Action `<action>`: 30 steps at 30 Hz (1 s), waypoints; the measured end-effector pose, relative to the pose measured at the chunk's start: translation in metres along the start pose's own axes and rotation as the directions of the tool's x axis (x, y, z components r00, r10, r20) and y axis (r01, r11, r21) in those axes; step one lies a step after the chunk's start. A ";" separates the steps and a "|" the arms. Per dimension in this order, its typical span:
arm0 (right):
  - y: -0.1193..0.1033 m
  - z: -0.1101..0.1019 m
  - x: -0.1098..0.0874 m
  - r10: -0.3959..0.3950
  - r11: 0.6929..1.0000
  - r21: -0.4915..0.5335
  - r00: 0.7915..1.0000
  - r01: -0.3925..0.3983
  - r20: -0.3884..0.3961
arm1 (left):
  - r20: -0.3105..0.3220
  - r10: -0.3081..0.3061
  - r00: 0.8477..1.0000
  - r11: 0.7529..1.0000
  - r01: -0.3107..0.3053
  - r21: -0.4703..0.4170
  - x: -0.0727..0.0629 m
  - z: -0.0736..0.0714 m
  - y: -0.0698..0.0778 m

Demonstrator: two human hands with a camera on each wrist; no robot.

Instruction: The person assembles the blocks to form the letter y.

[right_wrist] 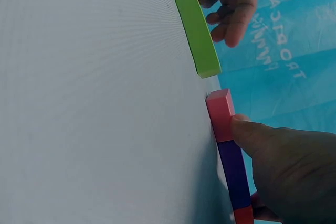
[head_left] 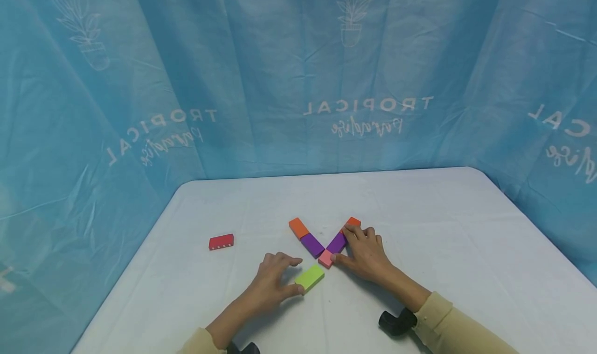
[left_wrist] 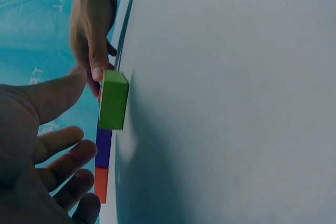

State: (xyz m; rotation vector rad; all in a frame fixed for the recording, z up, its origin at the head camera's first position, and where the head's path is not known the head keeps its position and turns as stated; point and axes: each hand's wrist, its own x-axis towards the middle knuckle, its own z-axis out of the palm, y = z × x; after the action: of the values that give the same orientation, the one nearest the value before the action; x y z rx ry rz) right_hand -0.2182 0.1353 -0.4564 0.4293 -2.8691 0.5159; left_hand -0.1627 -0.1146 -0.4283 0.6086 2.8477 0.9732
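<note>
My left hand (head_left: 272,284) is beside a light green block (head_left: 310,279), its thumb tip at the block's near end and its fingers spread apart. In the left wrist view the green block (left_wrist: 113,100) stands beyond that thumb. My right hand (head_left: 370,253) spans the right-hand row, thumb touching the pink block (head_left: 326,259) and fingertips resting at the orange block (head_left: 353,222). Between these two lies a purple block (head_left: 337,242). The right wrist view shows the thumb against the side of the pink block (right_wrist: 220,116).
Another purple block (head_left: 312,245) and orange block (head_left: 298,228) form the left arm of a V that meets at the pink block. A red block with white dots (head_left: 221,242) lies farther left on the white table (head_left: 420,203). A blue printed curtain (head_left: 261,84) surrounds the table.
</note>
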 end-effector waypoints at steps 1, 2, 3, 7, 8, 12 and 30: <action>0.000 0.000 0.000 0.000 1.000 0.000 1.000 0.000 0.000 | 0.008 0.012 1.000 1.000 -0.012 -0.003 0.000 -0.001 -0.001; 0.000 0.000 0.000 0.000 1.000 -0.001 1.000 0.000 -0.002 | 0.020 0.020 1.000 1.000 -0.020 -0.010 0.001 -0.001 -0.002; 0.000 0.000 0.000 0.000 1.000 -0.001 1.000 0.000 -0.003 | 0.031 0.027 0.999 1.000 -0.026 -0.014 0.002 -0.001 -0.004; -0.001 0.000 0.000 0.003 1.000 -0.004 1.000 -0.003 -0.001 | 0.086 0.026 0.996 0.999 -0.024 -0.024 0.003 -0.001 -0.007; -0.001 0.000 0.000 0.004 1.000 -0.004 1.000 -0.004 0.001 | 0.101 0.019 0.995 0.999 -0.016 -0.030 0.003 -0.001 -0.007; 0.000 0.000 0.000 0.005 1.000 -0.008 1.000 -0.005 0.004 | 0.149 -0.003 0.989 0.999 0.010 -0.042 0.004 -0.001 -0.009; -0.002 0.001 0.001 0.015 1.000 -0.001 1.000 -0.015 0.011 | 0.096 0.021 0.995 1.000 -0.020 -0.010 0.004 0.010 -0.008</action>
State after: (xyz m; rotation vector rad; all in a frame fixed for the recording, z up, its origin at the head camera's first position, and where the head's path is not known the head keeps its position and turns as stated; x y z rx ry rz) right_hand -0.2186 0.1335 -0.4563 0.4113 -2.8851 0.5158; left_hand -0.1675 -0.1126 -0.4412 0.6664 2.7571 0.9318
